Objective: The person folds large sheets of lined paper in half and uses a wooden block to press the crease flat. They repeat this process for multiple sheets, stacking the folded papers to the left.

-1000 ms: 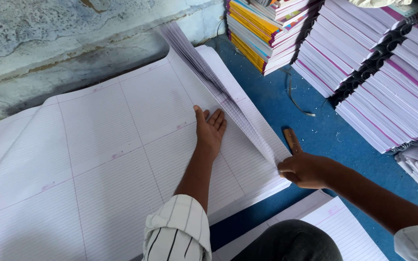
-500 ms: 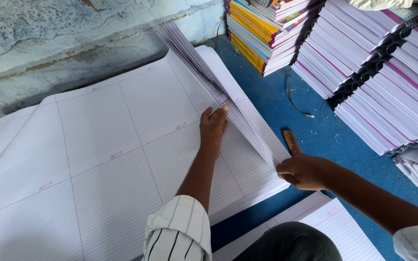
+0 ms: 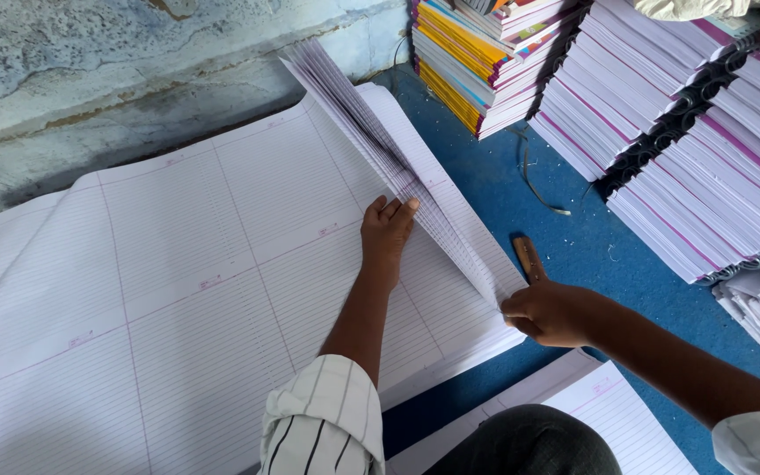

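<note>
We see a blue worktop (image 3: 573, 255) bearing ruled sheets (image 3: 178, 290) at nine o'clock and notebook stacks (image 3: 679, 132) at two o'clock.

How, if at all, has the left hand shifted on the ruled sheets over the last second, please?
Yes. The left hand has slid up the ruled sheets towards the wall, closer to the fanned page edges; the stack itself has not moved.

The left hand (image 3: 386, 230) lies flat on the large ruled sheets (image 3: 178, 290); beside it, the right hand (image 3: 549, 312) pinches the fanned sheet edges (image 3: 380, 141) upward.
</note>
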